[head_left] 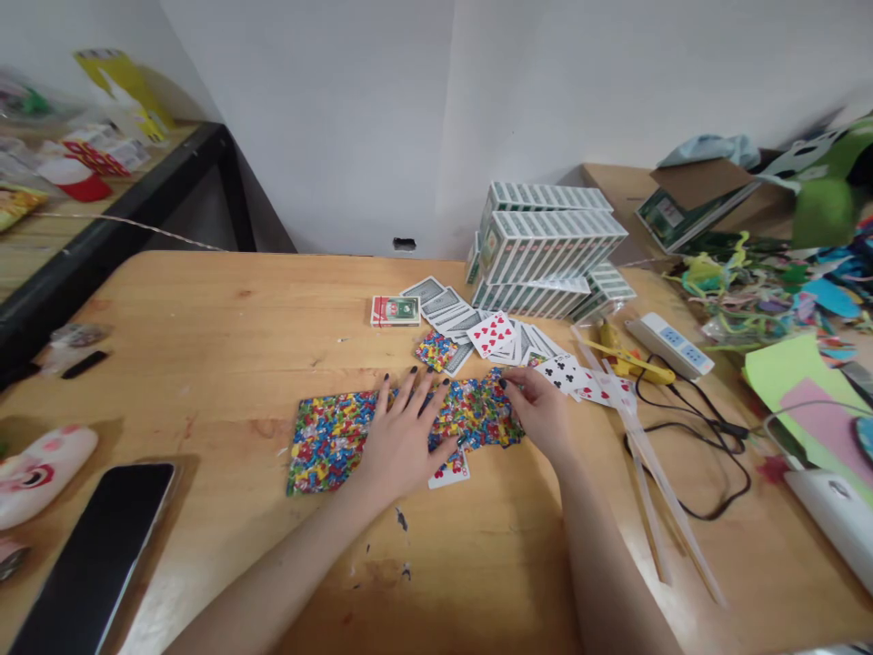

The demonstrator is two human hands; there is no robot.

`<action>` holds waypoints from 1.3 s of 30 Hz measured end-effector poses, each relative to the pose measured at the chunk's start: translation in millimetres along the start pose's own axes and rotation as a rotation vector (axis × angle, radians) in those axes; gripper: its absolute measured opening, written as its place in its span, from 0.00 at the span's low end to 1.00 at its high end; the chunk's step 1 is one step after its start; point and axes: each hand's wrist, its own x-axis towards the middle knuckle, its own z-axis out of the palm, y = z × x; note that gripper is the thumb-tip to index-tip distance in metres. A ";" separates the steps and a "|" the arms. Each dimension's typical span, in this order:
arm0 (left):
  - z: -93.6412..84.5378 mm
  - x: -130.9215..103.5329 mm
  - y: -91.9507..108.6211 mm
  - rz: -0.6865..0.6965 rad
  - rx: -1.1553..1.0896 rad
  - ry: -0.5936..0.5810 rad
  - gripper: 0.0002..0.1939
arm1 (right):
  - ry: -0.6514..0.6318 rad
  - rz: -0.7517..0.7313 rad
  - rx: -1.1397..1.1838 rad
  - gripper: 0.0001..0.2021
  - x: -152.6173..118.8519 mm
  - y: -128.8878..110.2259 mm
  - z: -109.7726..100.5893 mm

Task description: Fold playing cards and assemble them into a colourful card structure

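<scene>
A long strip with a multicoloured pattern (327, 441) lies flat on the wooden table (238, 327). My left hand (402, 437) rests on its middle, fingers spread, holding nothing. At the strip's right end, my right hand (538, 409) pinches a small patterned piece (499, 387) between thumb and fingers. Part of a red-suited playing card (451, 471) shows from under the strip beside my left thumb. Behind the strip lie a loose patterned piece (435, 350), fanned grey-backed cards (454, 314) and a face-up hearts card (491, 335). More face-up cards (563, 373) lie right of my right hand.
A card box (396, 311) and stacked card cartons (549, 246) stand at the back. On the right are glue sticks (658, 491), a yellow glue gun (624, 353), a power strip (669, 344) and black cable. A phone (95, 555) lies at the left front.
</scene>
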 end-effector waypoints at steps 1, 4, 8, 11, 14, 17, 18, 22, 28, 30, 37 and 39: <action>0.0 0.4 -0.4 0.009 0.002 -0.001 0.31 | -0.007 -0.020 -0.048 0.11 -0.1 2.1 -1.0; -0.2 0.2 -0.6 0.032 0.015 0.000 0.34 | -0.077 -0.067 -0.103 0.12 -2.2 4.3 2.0; -0.2 -0.7 -0.4 0.060 0.023 -0.002 0.41 | -0.068 -0.181 -0.210 0.13 -4.6 0.5 7.9; 0.0 -0.6 -0.8 0.068 0.027 -0.015 0.43 | -0.039 -0.204 -0.254 0.12 -4.2 -0.1 5.1; -0.1 -0.5 -1.5 0.069 0.029 -0.015 0.44 | -0.077 -0.184 -0.283 0.12 -4.3 2.7 -3.1; -0.7 -0.7 -2.1 0.073 0.019 -0.011 0.43 | -0.105 -0.198 -0.372 0.13 -7.5 6.3 -11.9; -1.0 -0.9 -2.2 0.075 0.013 -0.011 0.43 | -0.096 -0.214 -0.419 0.15 -9.4 7.4 -13.8; -1.6 -1.3 -2.7 0.076 -0.009 -0.008 0.40 | -0.018 -0.276 -0.626 0.29 -19.0 9.3 -11.5; -1.2 -0.6 -7.3 0.070 -0.022 0.000 0.39 | -0.052 -0.289 -0.703 0.32 -27.2 4.9 4.3; -1.6 -0.3 -9.5 0.061 -0.023 0.005 0.37 | -0.046 -0.277 -0.692 0.29 -27.4 4.4 6.3; -3.5 0.4 -11.8 0.024 -0.040 0.009 0.30 | -0.047 -0.250 -0.620 0.19 -24.0 8.0 5.1; -3.9 0.7 -12.0 0.017 -0.046 0.019 0.28 | -0.047 -0.234 -0.580 0.17 -21.6 9.7 5.2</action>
